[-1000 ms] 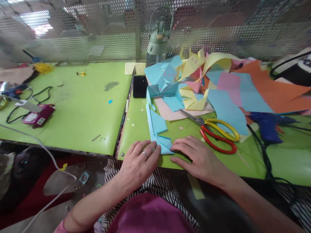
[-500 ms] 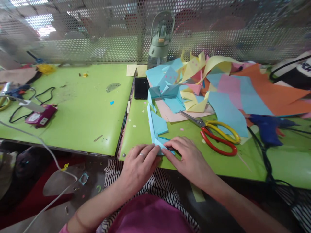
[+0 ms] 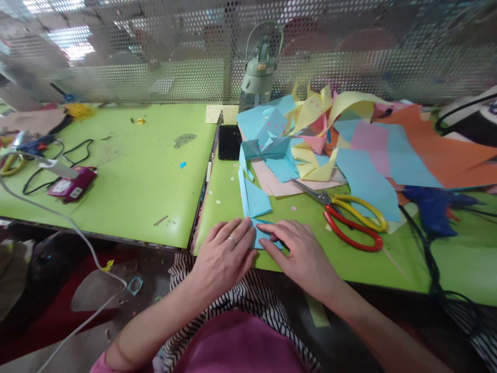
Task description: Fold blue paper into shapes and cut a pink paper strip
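Observation:
A folded piece of light blue paper (image 3: pixel 256 199) lies at the table's front edge, its upper part standing out beyond my hands. My left hand (image 3: pixel 225 251) is laid flat over its left lower part, fingers stretched forward, a ring on one finger. On the right lower part, my right hand (image 3: pixel 303 254) has thumb and bent forefinger on the paper, with a gap between their tips. The paper's fold beneath my left fingers is hidden. Scissors (image 3: pixel 324 199) with one red and one yellow handle lie partly open to the right.
Behind are a black phone (image 3: pixel 229 142), a green bottle (image 3: pixel 257 77) and folded yellow paper (image 3: pixel 316 160). Blue and orange sheets (image 3: pixel 446 145) spread rightward, near a blue glue gun (image 3: pixel 430 207). A seam (image 3: pixel 200 197) splits the green tabletop; a purple power adapter (image 3: pixel 73 184) sits left.
My left hand has slid slightly up and flattened over the blue paper, covering more of its fold. My right thumb and forefinger have parted a little. The whole view has shifted slightly.

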Demonstrator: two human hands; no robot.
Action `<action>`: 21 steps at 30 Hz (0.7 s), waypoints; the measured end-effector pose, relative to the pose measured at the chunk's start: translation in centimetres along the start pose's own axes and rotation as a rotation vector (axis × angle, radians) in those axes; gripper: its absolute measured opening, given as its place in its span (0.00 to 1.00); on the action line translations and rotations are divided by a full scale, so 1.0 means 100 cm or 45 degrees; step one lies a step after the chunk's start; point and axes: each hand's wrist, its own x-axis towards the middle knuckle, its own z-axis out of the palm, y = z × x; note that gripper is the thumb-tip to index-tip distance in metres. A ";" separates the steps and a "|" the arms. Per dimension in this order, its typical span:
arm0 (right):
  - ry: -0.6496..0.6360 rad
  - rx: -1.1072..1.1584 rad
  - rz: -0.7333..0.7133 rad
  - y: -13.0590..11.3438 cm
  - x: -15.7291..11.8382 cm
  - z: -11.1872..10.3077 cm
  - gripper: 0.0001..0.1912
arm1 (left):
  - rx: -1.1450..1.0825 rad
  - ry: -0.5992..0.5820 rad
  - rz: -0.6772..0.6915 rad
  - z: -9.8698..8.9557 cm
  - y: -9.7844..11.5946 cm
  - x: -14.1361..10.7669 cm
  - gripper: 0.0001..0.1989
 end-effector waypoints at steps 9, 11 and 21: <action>0.080 0.053 -0.113 0.009 -0.010 -0.017 0.09 | -0.130 0.027 -0.066 0.002 -0.005 0.002 0.15; 0.090 0.018 -0.111 0.014 -0.016 -0.021 0.08 | -0.150 0.037 -0.092 0.002 -0.004 0.002 0.14; 0.060 -0.267 -0.430 0.014 -0.017 -0.022 0.11 | -0.122 -0.057 -0.063 -0.006 -0.003 0.002 0.19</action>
